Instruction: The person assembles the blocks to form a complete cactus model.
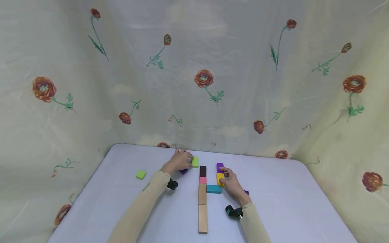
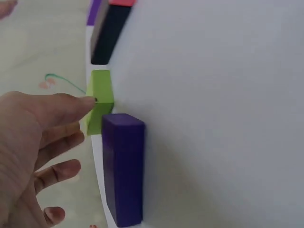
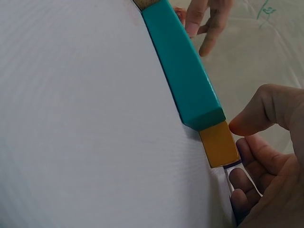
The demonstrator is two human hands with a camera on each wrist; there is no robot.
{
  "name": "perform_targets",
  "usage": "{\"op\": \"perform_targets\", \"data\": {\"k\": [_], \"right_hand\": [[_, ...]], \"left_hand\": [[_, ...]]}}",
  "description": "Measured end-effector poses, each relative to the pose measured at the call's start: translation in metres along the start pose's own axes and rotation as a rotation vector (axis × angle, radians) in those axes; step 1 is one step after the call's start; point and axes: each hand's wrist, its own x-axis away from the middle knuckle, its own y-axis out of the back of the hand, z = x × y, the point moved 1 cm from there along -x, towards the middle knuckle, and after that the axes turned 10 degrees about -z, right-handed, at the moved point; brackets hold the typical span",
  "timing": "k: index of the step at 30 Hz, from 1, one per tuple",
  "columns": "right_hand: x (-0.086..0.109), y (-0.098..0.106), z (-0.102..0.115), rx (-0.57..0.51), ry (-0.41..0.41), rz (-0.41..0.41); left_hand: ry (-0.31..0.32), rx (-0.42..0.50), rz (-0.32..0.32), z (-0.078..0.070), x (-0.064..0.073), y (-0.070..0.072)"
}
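In the head view my left hand pinches a lime green block near the table's far edge. The left wrist view shows the thumb against that green block, the other fingers loosely bent. Just beside it stands a dark purple block, partly covered by the hand in the head view. My right hand holds a yellow block between thumb and fingers. Beyond the yellow block is a purple block, near the index finger. A teal block lies beside the yellow one's near end.
A line runs toward me: a black block, a pink block, and two wooden blocks. A small green block lies at left. Another purple block shows partly behind the right wrist. A flowered cloth hangs behind the table.
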Motion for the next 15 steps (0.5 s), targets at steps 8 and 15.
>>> {"op": "perform_targets", "data": {"k": [8, 15], "right_hand": [[0.002, 0.003, 0.002, 0.001, 0.006, -0.003], [0.000, -0.001, 0.000, 0.007, -0.008, 0.004]], "left_hand": [[-0.133, -0.144, 0.002, -0.006, 0.019, -0.009], [-0.106, -0.209, 0.022, -0.013, 0.029, -0.012]]}}
